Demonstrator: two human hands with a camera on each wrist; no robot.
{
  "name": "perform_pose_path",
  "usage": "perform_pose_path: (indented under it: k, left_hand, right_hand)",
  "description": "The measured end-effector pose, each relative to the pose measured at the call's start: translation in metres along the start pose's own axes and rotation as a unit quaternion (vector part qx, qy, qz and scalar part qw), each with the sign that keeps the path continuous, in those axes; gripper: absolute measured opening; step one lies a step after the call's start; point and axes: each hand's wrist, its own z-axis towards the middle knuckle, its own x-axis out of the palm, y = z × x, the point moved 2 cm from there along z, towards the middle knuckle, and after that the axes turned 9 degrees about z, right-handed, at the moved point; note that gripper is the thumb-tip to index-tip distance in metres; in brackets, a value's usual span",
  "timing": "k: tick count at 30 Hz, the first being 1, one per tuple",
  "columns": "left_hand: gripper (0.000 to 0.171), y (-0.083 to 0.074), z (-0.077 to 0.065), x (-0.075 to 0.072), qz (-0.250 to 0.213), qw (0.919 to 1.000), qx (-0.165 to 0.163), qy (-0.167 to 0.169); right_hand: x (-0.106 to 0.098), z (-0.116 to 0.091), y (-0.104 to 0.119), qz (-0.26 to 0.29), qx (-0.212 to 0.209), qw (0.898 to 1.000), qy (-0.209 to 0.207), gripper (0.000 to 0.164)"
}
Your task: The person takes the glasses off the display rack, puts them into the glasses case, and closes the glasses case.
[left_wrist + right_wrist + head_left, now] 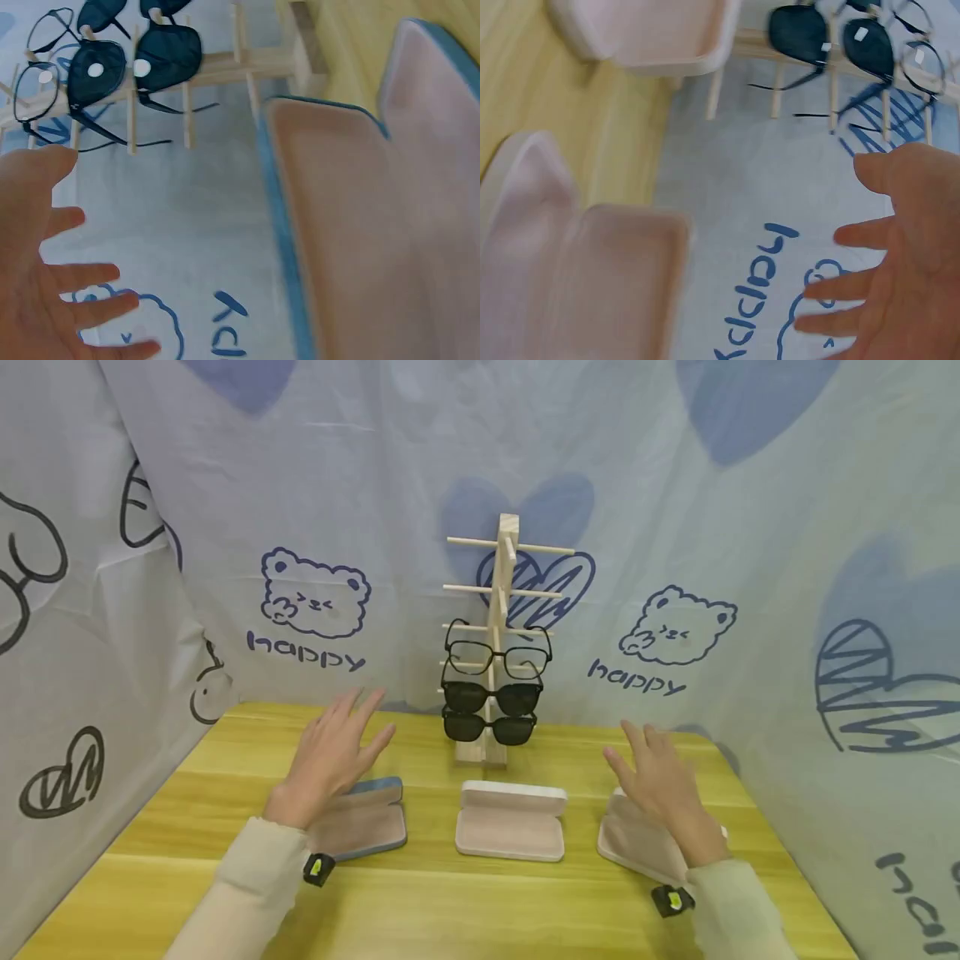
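A person sits at a yellow wooden table (420, 893) walled in by pale cloth (675, 485) printed with blue hearts and bears. Both hands hover above the table with fingers spread and straight, holding nothing.

The left hand (333, 758) floats over an open blue case (369, 827), which lies flat with its pinkish lining up. The right hand (663, 785) floats over an open white case (637, 843) at the table's right side; the hand and sleeve hide part of it, so whether it lies fully flat is hard to say. Between them, well apart from either hand, sits a third case (512, 822), white, also open towards the person.

Behind the middle case stands a wooden rack (498, 635) with crossbars. Its lower bars carry three pairs: clear glasses (498, 654) on top, then two sunglasses (491, 697) (489, 727) beneath, each hung by the bridge so the lenses face forward. The upper two bars are bare.

The cases seem laid open in a row, one per pair, ready to receive them.
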Motion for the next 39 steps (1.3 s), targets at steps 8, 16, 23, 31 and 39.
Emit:
perform_pose_path:
  k: [8, 16, 23, 31, 39]
  left_hand:
    - [0.049, -0.019, 0.033, -0.027, -0.168, 0.9801, 0.059, -0.089]
    - [0.046, -0.038, 0.065, -0.044, -0.237, 0.9663, 0.053, -0.087]
    - [0.045, -0.050, 0.081, -0.045, -0.262, 0.9607, 0.054, -0.072]
    - [0.042, -0.060, 0.092, -0.045, -0.281, 0.9571, 0.043, -0.058]
    - [0.041, -0.062, 0.097, -0.042, -0.268, 0.9626, 0.021, -0.034]
  right_hand:
    - [-0.017, 0.024, 0.019, 0.220, -0.050, 0.973, -0.055, 0.056]
    - [-0.019, 0.048, 0.045, 0.315, -0.052, 0.944, -0.081, 0.047]
    - [-0.017, 0.062, 0.070, 0.336, -0.055, 0.935, -0.099, 0.049]
    - [-0.019, 0.074, 0.089, 0.353, -0.049, 0.929, -0.100, 0.047]
    - [-0.014, 0.081, 0.101, 0.347, -0.062, 0.930, -0.106, 0.049]
